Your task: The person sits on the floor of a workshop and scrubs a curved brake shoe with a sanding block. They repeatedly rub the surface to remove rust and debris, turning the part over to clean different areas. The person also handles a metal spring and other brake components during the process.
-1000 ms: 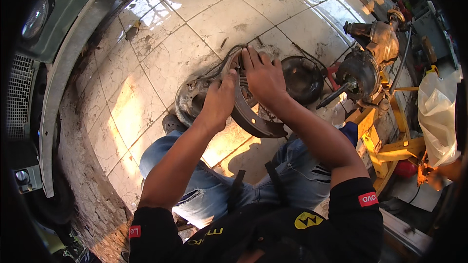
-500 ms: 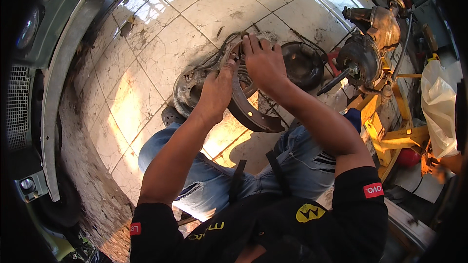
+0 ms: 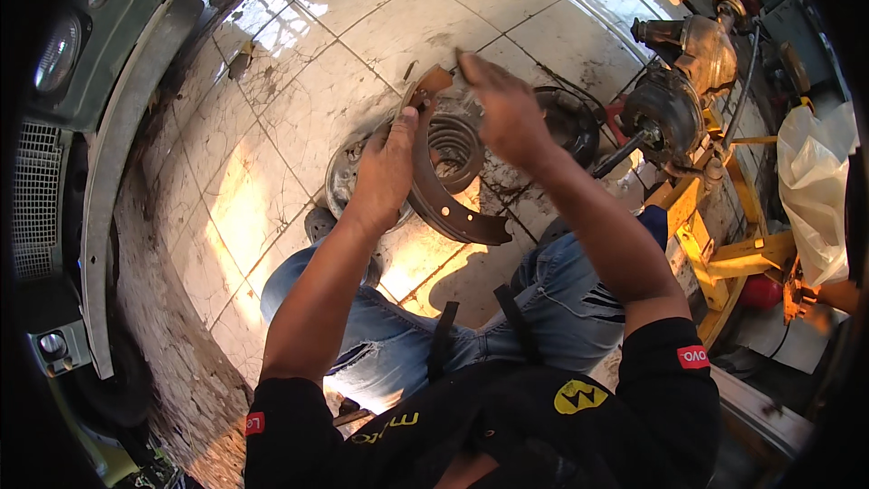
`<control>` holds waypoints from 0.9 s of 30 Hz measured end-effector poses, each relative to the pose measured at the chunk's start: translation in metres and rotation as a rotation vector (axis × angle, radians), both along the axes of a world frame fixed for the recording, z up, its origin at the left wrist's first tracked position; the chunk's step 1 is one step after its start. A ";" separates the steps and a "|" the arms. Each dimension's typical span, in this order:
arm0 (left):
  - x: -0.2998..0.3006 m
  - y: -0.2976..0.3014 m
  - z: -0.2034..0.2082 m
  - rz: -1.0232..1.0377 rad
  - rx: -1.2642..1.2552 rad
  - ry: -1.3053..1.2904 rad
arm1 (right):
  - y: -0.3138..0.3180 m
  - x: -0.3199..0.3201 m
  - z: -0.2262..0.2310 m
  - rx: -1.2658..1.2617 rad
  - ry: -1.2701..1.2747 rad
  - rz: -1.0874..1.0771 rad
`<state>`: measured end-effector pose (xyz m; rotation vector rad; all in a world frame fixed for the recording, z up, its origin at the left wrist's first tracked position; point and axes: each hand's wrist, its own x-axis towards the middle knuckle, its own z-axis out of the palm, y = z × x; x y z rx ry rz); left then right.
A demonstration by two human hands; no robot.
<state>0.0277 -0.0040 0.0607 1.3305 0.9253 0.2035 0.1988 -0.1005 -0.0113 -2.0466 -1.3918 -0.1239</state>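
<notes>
A brake shoe, a curved rusty-brown metal crescent with small holes, stands tilted above the floor between my knees. My left hand grips its left side, the thumb lying along the metal near the upper end. To the right of that upper end is my right hand, apart from the shoe, its fingers drawn together; whatever they may hold is hidden. Behind the shoe, a coil spring lies on the floor. A round metal plate is partly covered by my left hand and wrist.
Beyond my right hand lies a black round dish-shaped part. At the right, a rusty axle assembly rests by a yellow stand, with a whitish plastic bag beside it. A vehicle's metal bumper runs along the left.
My right hand has come off the brake shoe's upper end and moved right. The shoe has shifted slightly left in my left hand, uncovering the coil spring.
</notes>
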 end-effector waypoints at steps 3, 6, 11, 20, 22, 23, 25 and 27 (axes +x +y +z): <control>-0.002 -0.005 -0.002 -0.035 -0.031 -0.033 | 0.008 -0.009 -0.018 -0.098 -0.286 -0.083; -0.004 -0.005 0.000 -0.020 0.001 -0.033 | 0.006 0.011 -0.008 -0.305 -0.001 -0.175; -0.005 0.009 -0.012 0.019 -0.025 -0.016 | 0.006 -0.008 0.000 0.000 -0.129 0.007; -0.008 0.013 -0.024 -0.014 0.360 -0.096 | 0.004 0.006 0.029 0.069 0.226 0.004; -0.007 0.015 -0.028 -0.105 0.668 0.018 | 0.003 0.003 0.030 0.160 0.072 0.099; -0.007 0.014 -0.030 -0.117 0.684 0.000 | 0.004 -0.002 0.029 0.175 -0.079 0.138; -0.008 0.013 -0.032 -0.142 0.716 -0.034 | 0.004 -0.002 0.023 0.135 -0.231 0.135; -0.007 0.010 -0.029 -0.133 0.538 -0.050 | 0.006 0.006 0.009 0.029 -0.234 0.052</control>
